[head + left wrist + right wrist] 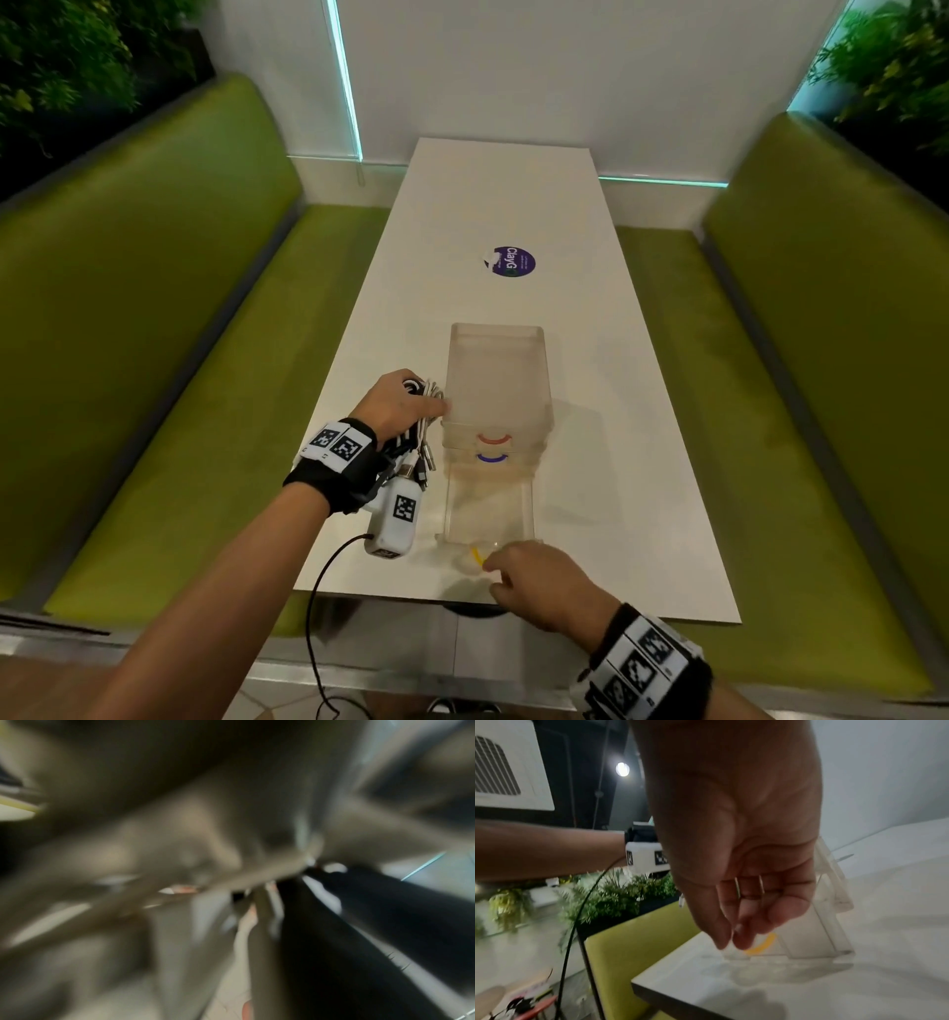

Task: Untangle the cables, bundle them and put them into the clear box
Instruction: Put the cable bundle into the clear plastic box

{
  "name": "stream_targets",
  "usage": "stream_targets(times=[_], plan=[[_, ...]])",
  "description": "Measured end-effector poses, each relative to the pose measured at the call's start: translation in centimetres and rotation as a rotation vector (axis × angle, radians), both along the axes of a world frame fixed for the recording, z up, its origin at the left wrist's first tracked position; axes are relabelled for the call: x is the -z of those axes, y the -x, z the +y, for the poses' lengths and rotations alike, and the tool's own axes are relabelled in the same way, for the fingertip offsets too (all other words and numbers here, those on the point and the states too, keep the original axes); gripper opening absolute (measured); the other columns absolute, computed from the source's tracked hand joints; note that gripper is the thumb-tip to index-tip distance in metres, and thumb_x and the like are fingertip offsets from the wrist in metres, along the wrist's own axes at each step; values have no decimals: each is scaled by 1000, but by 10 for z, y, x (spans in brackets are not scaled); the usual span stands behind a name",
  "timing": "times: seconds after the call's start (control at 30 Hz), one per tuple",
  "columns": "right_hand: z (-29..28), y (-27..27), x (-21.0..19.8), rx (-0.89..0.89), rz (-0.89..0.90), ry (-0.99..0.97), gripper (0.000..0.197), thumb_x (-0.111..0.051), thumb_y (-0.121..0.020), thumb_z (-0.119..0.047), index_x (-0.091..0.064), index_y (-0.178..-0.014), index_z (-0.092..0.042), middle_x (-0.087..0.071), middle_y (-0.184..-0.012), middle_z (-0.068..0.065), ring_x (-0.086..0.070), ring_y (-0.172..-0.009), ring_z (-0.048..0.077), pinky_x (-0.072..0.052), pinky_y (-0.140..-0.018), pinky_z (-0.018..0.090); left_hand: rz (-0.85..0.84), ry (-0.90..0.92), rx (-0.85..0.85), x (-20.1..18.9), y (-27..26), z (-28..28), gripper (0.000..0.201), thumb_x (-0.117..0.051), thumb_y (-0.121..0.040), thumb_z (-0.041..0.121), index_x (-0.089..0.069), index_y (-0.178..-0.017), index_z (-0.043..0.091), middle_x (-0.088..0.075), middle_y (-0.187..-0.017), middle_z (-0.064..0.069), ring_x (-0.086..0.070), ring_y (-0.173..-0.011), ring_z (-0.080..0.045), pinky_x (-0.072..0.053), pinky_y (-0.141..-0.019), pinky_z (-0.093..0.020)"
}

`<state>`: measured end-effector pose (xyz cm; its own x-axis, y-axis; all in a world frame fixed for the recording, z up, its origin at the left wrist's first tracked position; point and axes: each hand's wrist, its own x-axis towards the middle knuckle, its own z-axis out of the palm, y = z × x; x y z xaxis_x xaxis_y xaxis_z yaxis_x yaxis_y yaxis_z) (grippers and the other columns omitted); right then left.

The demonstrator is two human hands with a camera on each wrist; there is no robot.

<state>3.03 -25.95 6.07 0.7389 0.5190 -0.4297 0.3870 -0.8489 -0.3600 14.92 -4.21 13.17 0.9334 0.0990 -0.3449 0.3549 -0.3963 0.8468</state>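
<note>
A clear box [497,380] of stacked drawers stands on the white table [606,462]; two shut drawers show a red and a blue handle. Its bottom drawer [490,509] is pulled out towards me and looks empty, with a yellow handle [477,555] on its front. My left hand [405,403] grips a bundle of black and white cables [425,426] against the box's left wall, plugs hanging down. My right hand [513,570] is at the drawer's front, fingers [743,939] loosely curled just by the yellow handle [762,944], with nothing in them. The left wrist view is blurred.
A purple round sticker [511,261] lies farther up the table. Green benches [154,360] [832,360] run along both sides. The table's near edge [513,606] lies just under my right hand. A black cord [313,616] hangs from my left wrist camera.
</note>
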Motion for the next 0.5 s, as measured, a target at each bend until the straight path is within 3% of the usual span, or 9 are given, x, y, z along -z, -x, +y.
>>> stream_targets(times=[0.1, 0.17, 0.3, 0.4, 0.5], plan=[[-3, -6, -4, 68, -94, -112, 36, -50, -92, -26, -57, -127, -20, -55, -119, 4, -51, -111, 22, -42, -88, 32, -3, 2, 3, 1, -1, 1, 27, -78, -74, 20, -62, -92, 9, -66, -75, -8, -59, -59, -20, -46, -59, -28], [-2, -15, -2, 82, -129, -63, 36, -51, -91, -22, -56, -126, -17, -54, -120, 5, -50, -112, 25, -41, -88, 33, -2, 7, 6, 1, -1, 0, 25, -77, -73, 19, -61, -91, 10, -66, -74, -8, -59, -58, -20, -46, -59, -28], [2, -12, 5, 33, -62, 14, 26, -50, -88, -10, -64, -110, -11, -58, -109, 11, -57, -100, 30, -42, -78, 33, -7, 5, -6, 4, -2, 0, 25, -78, -73, 20, -60, -88, 11, -66, -72, -8, -59, -57, -21, -47, -60, -29], [3, -1, 8, -30, -20, -10, 30, -49, -89, -9, -62, -116, -10, -57, -112, 13, -56, -102, 31, -44, -80, 35, -13, 12, -8, 4, -2, -1, 26, -78, -73, 19, -61, -89, 10, -65, -74, -9, -59, -59, -22, -48, -61, -30], [3, -3, -4, 64, 20, -169, 37, -55, -92, -21, -56, -129, -16, -60, -115, 7, -58, -101, 23, -44, -85, 31, -30, -12, -2, 3, 1, 1, 31, -79, -71, 24, -61, -93, 12, -68, -80, -10, -62, -65, -23, -52, -67, -35]])
